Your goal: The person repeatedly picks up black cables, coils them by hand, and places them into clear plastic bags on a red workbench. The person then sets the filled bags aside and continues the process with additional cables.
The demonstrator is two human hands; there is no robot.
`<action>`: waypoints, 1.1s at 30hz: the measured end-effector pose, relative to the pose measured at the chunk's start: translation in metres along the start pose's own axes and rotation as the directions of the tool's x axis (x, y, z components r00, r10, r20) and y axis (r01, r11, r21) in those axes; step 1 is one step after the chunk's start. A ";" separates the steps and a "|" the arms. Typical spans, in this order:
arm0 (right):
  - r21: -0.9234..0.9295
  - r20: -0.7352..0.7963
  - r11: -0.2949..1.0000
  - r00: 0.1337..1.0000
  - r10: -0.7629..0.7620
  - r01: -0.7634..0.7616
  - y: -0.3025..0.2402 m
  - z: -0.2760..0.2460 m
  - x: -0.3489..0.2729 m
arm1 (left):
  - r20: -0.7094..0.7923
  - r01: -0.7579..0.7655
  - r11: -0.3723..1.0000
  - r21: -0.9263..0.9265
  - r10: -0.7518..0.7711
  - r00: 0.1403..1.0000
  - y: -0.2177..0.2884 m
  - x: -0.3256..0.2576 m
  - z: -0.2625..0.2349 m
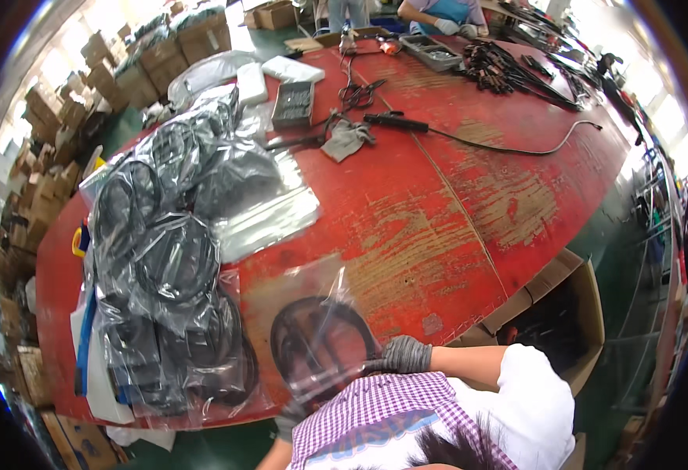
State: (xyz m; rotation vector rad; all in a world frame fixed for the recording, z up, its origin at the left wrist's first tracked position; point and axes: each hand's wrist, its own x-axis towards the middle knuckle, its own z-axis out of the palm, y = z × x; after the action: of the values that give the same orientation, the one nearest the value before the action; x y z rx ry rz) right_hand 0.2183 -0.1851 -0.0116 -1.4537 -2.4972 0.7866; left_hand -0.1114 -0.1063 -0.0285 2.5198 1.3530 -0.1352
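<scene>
Your knit cloth glove (407, 354) grips a glossy clear plastic bag (313, 329) of matt black cable; the table (454, 211) shows worn, scratched red paint beside a cardboard box (587, 313).

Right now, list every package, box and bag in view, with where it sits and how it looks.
Clear bag holding a black coiled cable: near table edge, held by the gloved right hand and left hand.
Pile of bagged black cables: left of it.
Open brown carton: beside the table, right.
Stacked brown cartons: far left.
</scene>
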 end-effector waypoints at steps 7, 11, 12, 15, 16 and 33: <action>0.439 -0.255 0.886 0.966 -0.035 0.148 -0.013 -0.072 0.024 | 0.111 0.123 0.591 -0.797 -0.057 0.992 0.042 -0.004 -0.116; 0.636 -0.307 0.757 0.949 0.070 0.150 -0.047 -0.173 0.019 | -0.243 -0.287 0.591 -0.754 0.154 0.958 0.011 -0.002 -0.202; 0.422 -0.480 0.867 0.876 -0.032 0.263 -0.052 -0.189 0.014 | -0.307 -0.323 0.582 -0.746 0.129 0.943 0.014 -0.005 -0.230; 0.676 -0.493 0.622 0.870 -0.019 0.396 -0.066 -0.225 0.002 | -0.133 -0.097 0.425 -0.900 -0.056 0.990 0.027 -0.008 -0.289; 0.723 -0.460 0.602 0.886 0.054 0.339 -0.069 -0.234 0.001 | -0.161 -0.099 0.589 -0.802 -0.054 0.986 0.026 0.004 -0.292; 0.148 -0.193 0.612 0.629 -0.753 0.777 -0.223 -0.184 0.218 | -0.837 0.613 0.790 0.001 -0.335 0.433 -0.322 0.116 -0.373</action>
State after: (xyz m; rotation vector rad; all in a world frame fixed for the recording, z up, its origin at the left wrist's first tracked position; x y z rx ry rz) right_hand 0.0035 -0.0220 0.2298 -0.2288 -2.4683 0.7176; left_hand -0.3316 0.2616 0.2400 2.3761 2.5949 0.9032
